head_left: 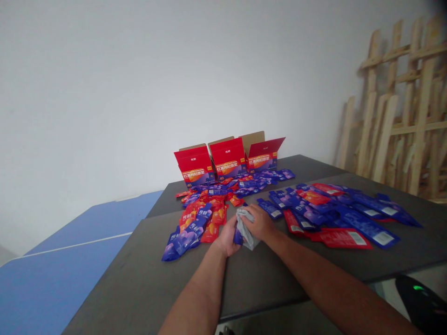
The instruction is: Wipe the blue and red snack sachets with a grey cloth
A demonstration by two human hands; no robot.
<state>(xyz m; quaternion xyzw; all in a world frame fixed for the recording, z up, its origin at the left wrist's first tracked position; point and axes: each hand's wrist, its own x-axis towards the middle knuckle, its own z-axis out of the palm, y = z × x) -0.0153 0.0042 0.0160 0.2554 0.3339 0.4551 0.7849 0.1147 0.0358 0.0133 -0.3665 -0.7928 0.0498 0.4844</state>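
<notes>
Dark tabletop (139, 270) below, crumpled grey cloth (249, 239) partly covers a purple pouch (238, 237).

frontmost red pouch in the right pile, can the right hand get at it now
Probably yes: the red pouch lies mostly uncovered near the right forearm, though the right hand would first need to release the gray cloth.

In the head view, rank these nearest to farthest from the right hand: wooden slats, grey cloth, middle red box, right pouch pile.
1. Grey cloth: touching the right hand.
2. Right pouch pile: just right of the hand.
3. Middle red box: toward the far edge of the table.
4. Wooden slats: beyond the table, far right.
</notes>
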